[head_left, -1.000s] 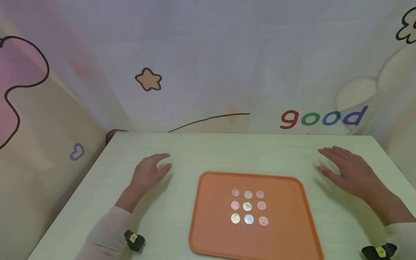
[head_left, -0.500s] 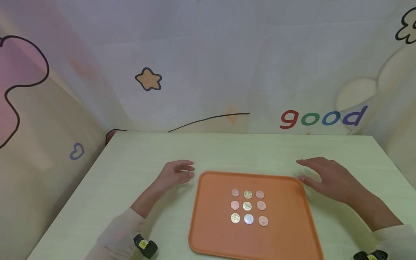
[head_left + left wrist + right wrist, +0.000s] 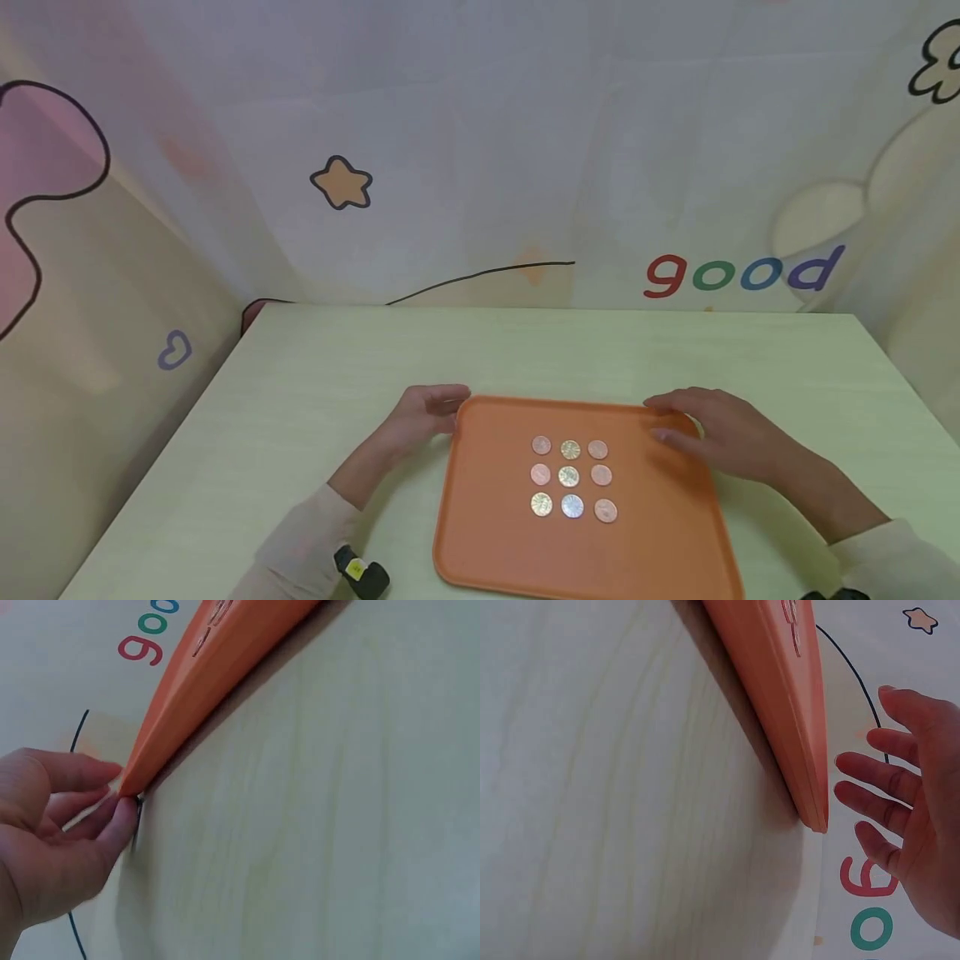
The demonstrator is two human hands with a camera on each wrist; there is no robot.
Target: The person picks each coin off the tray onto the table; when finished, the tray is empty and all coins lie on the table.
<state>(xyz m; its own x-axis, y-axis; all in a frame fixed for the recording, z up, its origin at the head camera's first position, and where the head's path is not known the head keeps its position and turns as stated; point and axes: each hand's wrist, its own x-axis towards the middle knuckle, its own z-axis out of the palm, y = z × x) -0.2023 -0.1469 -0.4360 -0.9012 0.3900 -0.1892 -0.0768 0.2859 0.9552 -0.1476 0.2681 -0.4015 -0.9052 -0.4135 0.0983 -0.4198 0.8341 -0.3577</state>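
Observation:
An orange tray [image 3: 495, 542] lies on the table, with several small shiny discs [image 3: 568, 476] in even rows on it. They look pink, gold and silvery blue. At the tray's far left corner is my left hand [image 3: 423, 414]. In the left wrist view, its thumb and fingers [image 3: 82, 771] stand around that corner, tips right at the rim. Over the far right corner is my right hand [image 3: 723, 429], fingers extended and thumb spread over the tray. The right wrist view shows the right hand [image 3: 922, 802] with fingers apart beside the tray's corner [image 3: 814, 817].
The pale table [image 3: 360, 342] extends around the tray. Behind it hangs a light cloth wall [image 3: 480, 167] printed with a star and the word "good". A small black device [image 3: 362, 573] sits on the left wrist.
Both hands have moved inward, the left hand rightward to the tray's left corner and the right hand leftward over its right corner. Tray and discs have stayed in place.

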